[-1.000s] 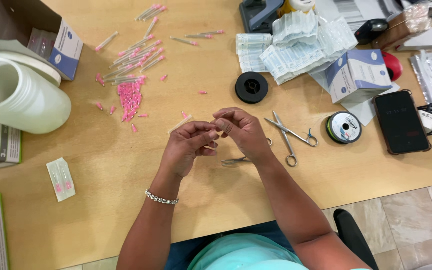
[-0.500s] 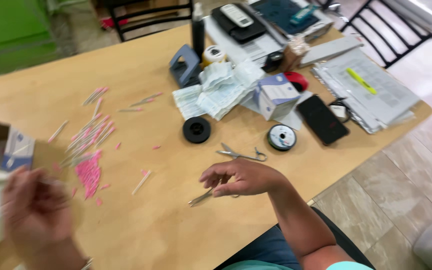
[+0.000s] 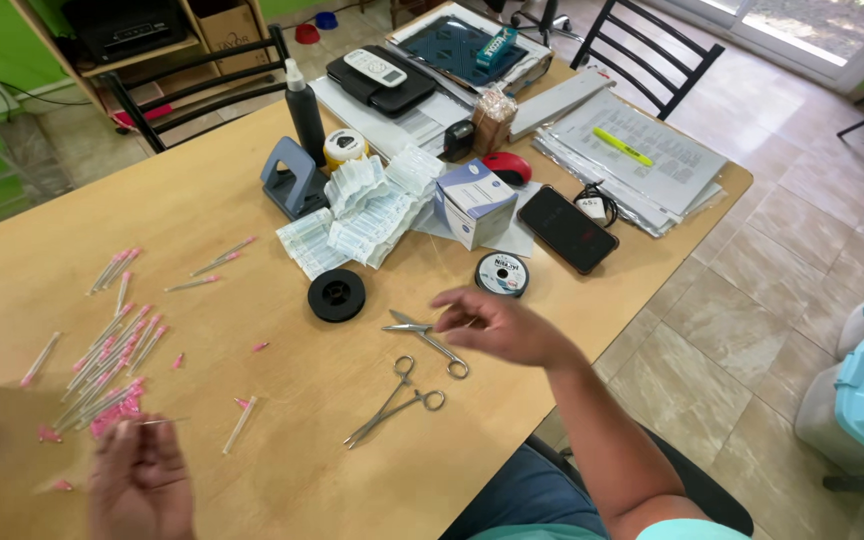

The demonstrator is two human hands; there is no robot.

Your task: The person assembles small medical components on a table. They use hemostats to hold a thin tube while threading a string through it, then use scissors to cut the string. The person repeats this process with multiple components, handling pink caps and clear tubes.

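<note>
Scissors [image 3: 429, 340] lie tips up-left, touched by the loosely open right hand [image 3: 497, 325]; left hand [image 3: 142, 480] pinches a needle [image 3: 157, 422].

The table [image 3: 202, 230] is light brown wood. Many thin clear tubes with pink caps [image 3: 117, 345] lie on it, and small loose pink pieces [image 3: 117, 410] beside them. The scissors [image 3: 430, 340] and the forceps [image 3: 397, 402] are shiny silver metal. One spool [image 3: 337, 295] is all black; the other spool [image 3: 502, 274] is black with a white label. The small box [image 3: 476, 203] is white and blue. The phone [image 3: 568, 228] is black, the hole punch [image 3: 292, 180] is grey-blue, the marker [image 3: 622, 146] on the papers is yellow.
</note>
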